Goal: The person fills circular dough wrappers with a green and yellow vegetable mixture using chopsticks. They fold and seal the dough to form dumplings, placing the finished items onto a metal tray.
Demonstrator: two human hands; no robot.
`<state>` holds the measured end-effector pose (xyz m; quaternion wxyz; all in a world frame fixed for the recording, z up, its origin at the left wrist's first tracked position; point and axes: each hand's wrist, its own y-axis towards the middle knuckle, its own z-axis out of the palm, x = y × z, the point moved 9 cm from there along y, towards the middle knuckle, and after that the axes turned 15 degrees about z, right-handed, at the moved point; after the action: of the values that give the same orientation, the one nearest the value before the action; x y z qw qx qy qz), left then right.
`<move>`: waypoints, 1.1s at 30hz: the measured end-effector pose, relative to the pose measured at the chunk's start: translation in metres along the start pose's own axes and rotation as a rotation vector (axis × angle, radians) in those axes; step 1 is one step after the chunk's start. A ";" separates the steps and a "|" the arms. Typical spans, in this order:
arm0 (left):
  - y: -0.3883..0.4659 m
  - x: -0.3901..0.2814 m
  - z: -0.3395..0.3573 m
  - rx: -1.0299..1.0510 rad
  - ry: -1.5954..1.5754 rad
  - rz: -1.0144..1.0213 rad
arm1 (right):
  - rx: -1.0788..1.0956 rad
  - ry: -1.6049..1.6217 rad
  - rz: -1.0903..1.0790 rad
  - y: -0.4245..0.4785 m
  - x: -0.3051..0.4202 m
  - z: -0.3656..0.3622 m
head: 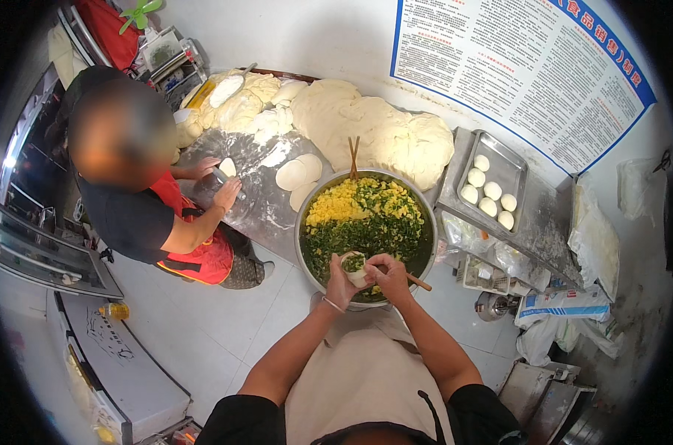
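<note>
Over the near edge of a large metal bowl (298,233), my left hand (341,285) holds a dough wrapper (354,277) cupped around green filling. My right hand (389,277) pinches the wrapper's right edge, and a wooden-handled tool (419,282) sticks out beside it; whether that hand also grips it I cannot tell. Chopped greens (336,239) and yellow egg-like bits (336,201) fill the bowl. Chopsticks (354,158) stand crossed at its far rim. Flat dough rounds (292,175) lie on the metal worktop just left of the bowl.
At the left, a co-worker (130,222) rolls a small dough piece (227,167) with a rolling pin (225,181). A large dough mass (370,122) lies along the wall. On the right, a metal tray (523,167) holds several dough balls (492,190). A flour scoop (226,90) rests at the back.
</note>
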<state>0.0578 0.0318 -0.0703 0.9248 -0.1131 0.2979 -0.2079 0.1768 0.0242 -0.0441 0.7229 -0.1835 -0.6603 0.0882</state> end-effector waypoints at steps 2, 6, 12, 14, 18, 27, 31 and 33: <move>0.000 0.001 -0.002 0.025 0.038 -0.001 | 0.009 -0.015 0.008 -0.003 0.010 0.002; -0.003 -0.006 -0.003 0.038 0.206 0.022 | 0.081 0.004 0.175 -0.005 0.007 0.006; -0.001 -0.003 0.005 0.113 0.308 -0.115 | 0.018 0.028 0.270 -0.012 0.014 0.003; 0.009 -0.016 0.021 0.154 0.340 -0.078 | 0.020 0.110 0.248 -0.013 0.040 0.005; 0.021 -0.020 0.030 0.066 0.422 -0.179 | -0.020 0.173 0.281 0.015 0.013 -0.005; 0.008 0.016 0.004 0.220 0.220 -0.174 | -0.073 0.203 0.383 -0.013 -0.012 -0.016; 0.003 0.011 0.009 0.253 0.298 -0.089 | -0.119 0.078 0.123 -0.017 0.005 -0.018; -0.005 0.000 0.024 0.273 0.363 -0.054 | -0.158 -0.040 -0.020 -0.021 0.021 -0.016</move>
<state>0.0705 0.0293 -0.0492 0.8569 0.0446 0.4253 -0.2878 0.1925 0.0103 -0.0177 0.6936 -0.2314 -0.6814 0.0321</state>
